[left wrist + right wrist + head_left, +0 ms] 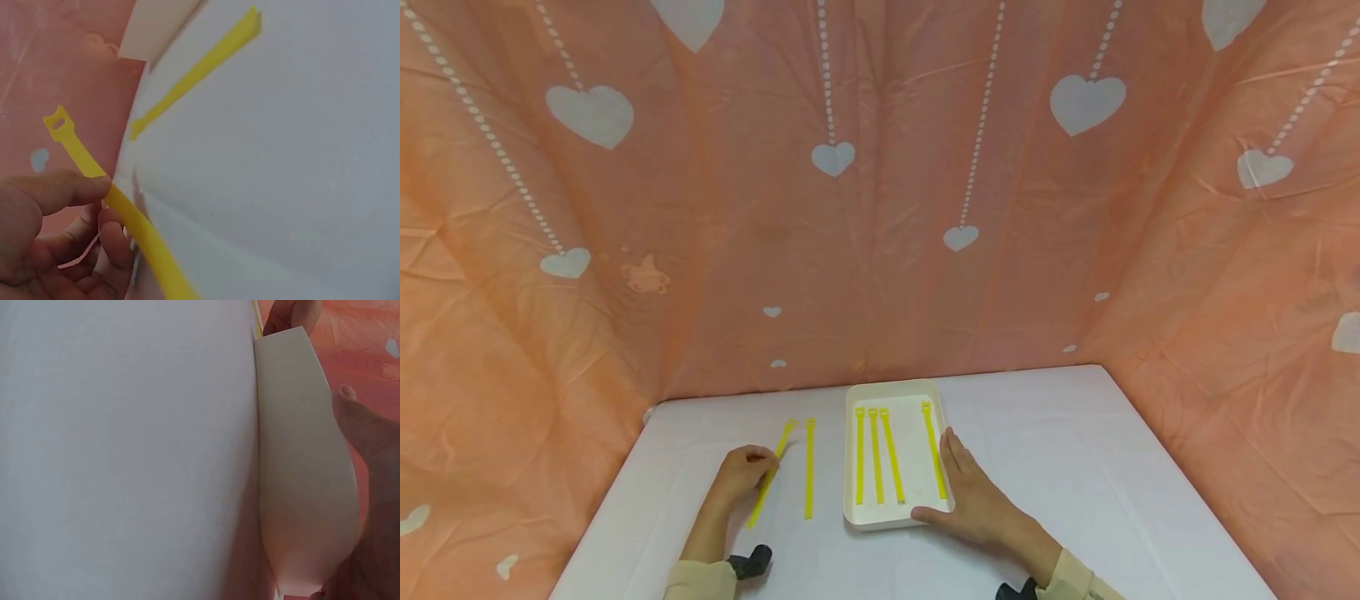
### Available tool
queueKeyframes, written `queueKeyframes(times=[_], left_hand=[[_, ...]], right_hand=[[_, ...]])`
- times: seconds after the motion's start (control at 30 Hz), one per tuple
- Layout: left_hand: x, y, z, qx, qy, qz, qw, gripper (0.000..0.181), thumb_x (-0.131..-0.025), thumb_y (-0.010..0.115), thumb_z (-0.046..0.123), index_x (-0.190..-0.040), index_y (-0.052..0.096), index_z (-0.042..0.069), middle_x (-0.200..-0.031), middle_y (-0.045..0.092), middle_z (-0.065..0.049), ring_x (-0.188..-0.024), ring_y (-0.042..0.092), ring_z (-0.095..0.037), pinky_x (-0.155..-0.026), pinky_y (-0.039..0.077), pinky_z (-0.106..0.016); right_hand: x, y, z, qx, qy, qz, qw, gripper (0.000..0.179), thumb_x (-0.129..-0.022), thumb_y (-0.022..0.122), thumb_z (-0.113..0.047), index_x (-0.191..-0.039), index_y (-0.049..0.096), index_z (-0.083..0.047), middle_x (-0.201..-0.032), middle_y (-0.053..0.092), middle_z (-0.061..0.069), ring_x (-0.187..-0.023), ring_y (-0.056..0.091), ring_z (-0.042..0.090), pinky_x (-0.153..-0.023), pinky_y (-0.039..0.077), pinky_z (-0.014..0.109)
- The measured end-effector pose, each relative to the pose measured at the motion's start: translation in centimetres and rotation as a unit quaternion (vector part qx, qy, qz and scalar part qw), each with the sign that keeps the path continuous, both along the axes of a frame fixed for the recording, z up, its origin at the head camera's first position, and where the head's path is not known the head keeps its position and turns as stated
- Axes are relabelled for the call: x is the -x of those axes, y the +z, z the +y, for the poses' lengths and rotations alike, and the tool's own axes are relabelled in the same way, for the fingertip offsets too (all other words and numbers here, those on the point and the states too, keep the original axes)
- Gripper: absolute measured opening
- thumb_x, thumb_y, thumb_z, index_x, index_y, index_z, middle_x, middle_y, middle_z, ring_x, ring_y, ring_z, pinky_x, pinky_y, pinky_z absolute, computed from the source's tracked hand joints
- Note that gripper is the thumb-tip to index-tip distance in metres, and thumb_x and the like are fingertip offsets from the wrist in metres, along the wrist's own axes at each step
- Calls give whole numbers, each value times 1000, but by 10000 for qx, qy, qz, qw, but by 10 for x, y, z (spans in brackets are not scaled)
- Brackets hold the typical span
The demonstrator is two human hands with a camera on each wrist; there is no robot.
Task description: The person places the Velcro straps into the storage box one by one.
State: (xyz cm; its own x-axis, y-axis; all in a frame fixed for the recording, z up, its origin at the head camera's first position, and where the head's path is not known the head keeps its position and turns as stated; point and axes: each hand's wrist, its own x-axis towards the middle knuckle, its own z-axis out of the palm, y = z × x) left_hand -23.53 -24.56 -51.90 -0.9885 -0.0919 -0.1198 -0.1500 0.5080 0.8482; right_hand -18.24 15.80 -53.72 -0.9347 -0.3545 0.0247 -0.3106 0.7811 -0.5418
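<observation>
My left hand (744,476) pinches a yellow cable tie (152,240) between thumb and fingers, left of the tray. Its slotted head (59,123) points up past the fingertips in the left wrist view. Another yellow cable tie (809,468) lies on the table between that hand and the white tray (891,523). My right hand (973,500) rests along the tray's right side, its fingers straight and its thumb stretched over the near right corner. Inside the tray, three yellow cable ties (876,457) lie side by side at the left and one more cable tie (934,450) at the right.
A white cloth covers the table (1075,467). An orange curtain (895,292) with white hearts encloses the back and both sides. Dark wrist mounts (751,562) sit on both forearms near the front.
</observation>
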Motion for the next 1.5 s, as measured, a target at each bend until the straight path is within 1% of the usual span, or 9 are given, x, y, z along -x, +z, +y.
queueKeyframes(times=[0.17,0.3,0.47,0.6,0.77,0.87,1.13,1.27,1.5], left_hand=[[1,10,1,20,-11,15,10000,25,-102,69,9,-115,68,-12,-93,69,-13,-79,62,-19,-69,53,-30],[-1,22,4,56,-30,150,9999,26,-103,69,13,-116,68,-9,-98,72,-14,-80,66,-18,-70,55,-30],[-1,33,12,-137,-102,369,9992,24,-103,71,13,-115,68,-8,-98,73,-13,-78,67,-17,-68,58,-30],[-2,42,22,-387,-213,565,9974,22,-102,72,9,-115,68,-8,-100,75,-14,-84,71,-19,-79,63,-35],[-2,51,39,-677,-291,657,9951,23,-101,74,7,-118,68,-8,-102,77,-16,-92,75,-29,-87,65,-45],[0,52,49,-811,-325,776,9931,25,-99,74,4,-120,68,-8,-102,77,-16,-94,76,-34,-84,66,-44],[-1,51,70,-1165,-422,879,9884,25,-98,75,1,-119,68,-10,-102,77,-19,-87,77,-29,-77,67,-38],[0,52,81,-1230,-498,844,9876,23,-99,74,1,-119,69,-9,-102,77,-18,-89,77,-30,-80,67,-42],[9,51,103,-1248,-663,752,9871,22,-99,74,0,-119,69,-8,-101,77,-16,-87,77,-27,-84,66,-50]], right_hand=[[0,1,0,-44,8,10,10000,132,-88,70,-78,-170,6,3,-180,1,19,-165,10,38,-131,23,57],[0,3,-1,-38,-5,-2,10000,131,-88,71,-77,-170,6,3,-180,1,18,-165,11,38,-131,23,57],[0,3,-1,-52,0,42,10000,131,-88,71,-76,-170,7,3,-180,1,19,-165,12,38,-131,24,57],[1,4,-1,-82,12,80,9999,131,-88,71,-77,-170,7,3,-180,2,19,-165,12,38,-131,24,57],[1,6,-2,-25,23,76,10000,130,-88,72,-76,-170,8,4,-179,2,20,-165,11,38,-131,24,58],[1,7,-2,-15,7,56,10000,130,-88,71,-76,-170,8,4,-180,2,20,-165,11,38,-131,24,58],[-1,5,0,4,54,37,10000,130,-89,72,-75,-169,7,4,-179,1,20,-166,10,38,-132,22,56],[0,3,0,28,44,106,9999,130,-88,72,-76,-169,8,5,-179,2,20,-166,11,37,-131,23,57],[0,0,1,47,38,89,9999,131,-88,71,-77,-170,8,4,-179,2,20,-165,11,38,-131,24,57]])
